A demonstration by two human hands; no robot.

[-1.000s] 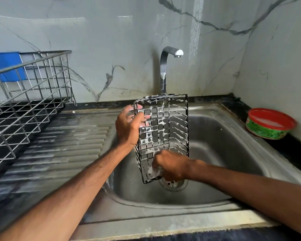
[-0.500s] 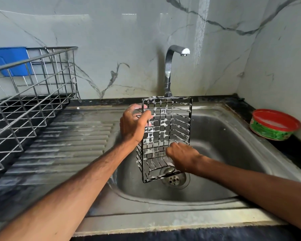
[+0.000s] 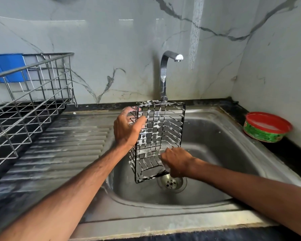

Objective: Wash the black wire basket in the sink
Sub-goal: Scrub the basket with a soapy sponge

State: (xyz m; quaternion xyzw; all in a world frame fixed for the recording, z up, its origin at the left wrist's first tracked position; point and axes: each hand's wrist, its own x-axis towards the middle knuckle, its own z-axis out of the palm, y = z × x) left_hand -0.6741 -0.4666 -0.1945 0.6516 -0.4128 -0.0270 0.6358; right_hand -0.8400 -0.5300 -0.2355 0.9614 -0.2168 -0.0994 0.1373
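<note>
The black wire basket (image 3: 163, 129) is held upright on its short end over the sink (image 3: 215, 153), clear of the basin floor, with its lower corner just above the drain (image 3: 171, 182). White foam coats most of the wires. The left hand (image 3: 127, 129) has its grip clenched round the upper left edge, thumb in front and fingers behind. The right hand (image 3: 176, 161) is curled at the lower right edge, grasping a pale pad (image 3: 166, 167) against the wire (only a sliver of it shows, so its kind cannot be confirmed). The tap (image 3: 163, 75) stands behind the basket; no water is seen at its spout.

Risks noted:
- The left grip alone carries the basket on soapy wire, so a hard stroke from the right hand could twist it loose and drop it into the basin.
- Fingers could catch between the narrow wires.
- With no water running, suds may dry on the basket.

To the left lie the ribbed drainboard (image 3: 68, 145) and a steel dish rack (image 3: 30, 94) with a blue item (image 3: 7, 66) behind it. On the dark bench (image 3: 285, 153) at right sits a red-rimmed green tub (image 3: 266, 129), well apart from the hands. Its green band bears print, too blurred to read. No other writing is legible.
</note>
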